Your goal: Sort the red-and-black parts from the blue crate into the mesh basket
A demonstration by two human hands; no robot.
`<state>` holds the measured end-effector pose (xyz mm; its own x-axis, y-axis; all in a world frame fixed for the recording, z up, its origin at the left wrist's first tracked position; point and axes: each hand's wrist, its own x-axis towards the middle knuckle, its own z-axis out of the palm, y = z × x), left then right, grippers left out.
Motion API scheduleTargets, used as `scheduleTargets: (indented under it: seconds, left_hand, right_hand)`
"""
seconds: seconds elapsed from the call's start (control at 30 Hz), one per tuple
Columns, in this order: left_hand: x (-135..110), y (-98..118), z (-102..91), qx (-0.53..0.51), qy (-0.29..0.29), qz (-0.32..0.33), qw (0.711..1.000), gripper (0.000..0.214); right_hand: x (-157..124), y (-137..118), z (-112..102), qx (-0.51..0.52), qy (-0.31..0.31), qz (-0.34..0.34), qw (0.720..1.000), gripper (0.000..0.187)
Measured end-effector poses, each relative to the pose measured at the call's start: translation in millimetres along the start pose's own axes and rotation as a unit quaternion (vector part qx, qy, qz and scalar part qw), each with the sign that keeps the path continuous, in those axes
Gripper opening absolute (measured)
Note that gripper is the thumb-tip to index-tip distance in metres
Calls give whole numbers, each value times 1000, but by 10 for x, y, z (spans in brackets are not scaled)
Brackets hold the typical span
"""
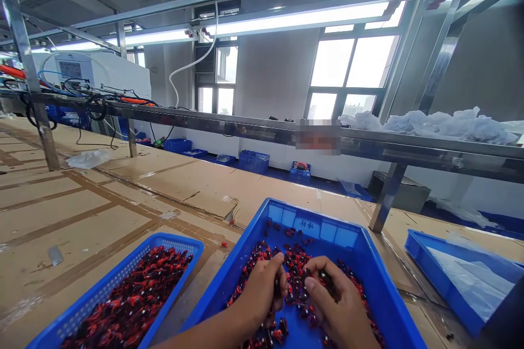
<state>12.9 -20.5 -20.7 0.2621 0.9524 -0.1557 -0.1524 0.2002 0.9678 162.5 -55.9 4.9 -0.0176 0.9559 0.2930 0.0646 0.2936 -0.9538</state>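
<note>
Both hands are over a deep blue bin [370, 262] scattered with small red and black parts [297, 259]. My left hand [264, 286] is closed, its thumb pressed over curled fingers, with dark bits showing among them; what it grips is unclear. To its right, my right hand [338, 300] is closed too, thumb and forefinger nearly together around something small and dark that I cannot make out. A gap separates the hands, and more parts lie below and between them.
At the left, a shallow perforated blue basket [196, 245] holds a heap of similar parts. A blue tray with white plastic sheeting [470, 275] sits at the right. A metal shelf post [388, 196] rises behind the bin, from the cardboard-covered table [94, 218].
</note>
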Motion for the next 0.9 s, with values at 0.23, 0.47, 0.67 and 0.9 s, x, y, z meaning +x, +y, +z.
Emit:
scheduleTargets:
  seconds: [0.23,0.47,0.67,0.9]
  left_hand:
    - [-45,24,44,43,-22,-43,998,66]
    - [37,-5,-19,-66,15,-130,989,57]
    - [94,-93,8,-61,36,-98,993,63]
    - [-9,61,6,-37,-10,-109,993,61]
  right_hand:
    - [109,58,22,288,-58,216,931,31]
    - [-38,111,186,-203,-141,-32,968,13]
    - [-96,95,280,-250,-153,-44,955,6]
    - [90,118,148,196,-118,325,918,46]
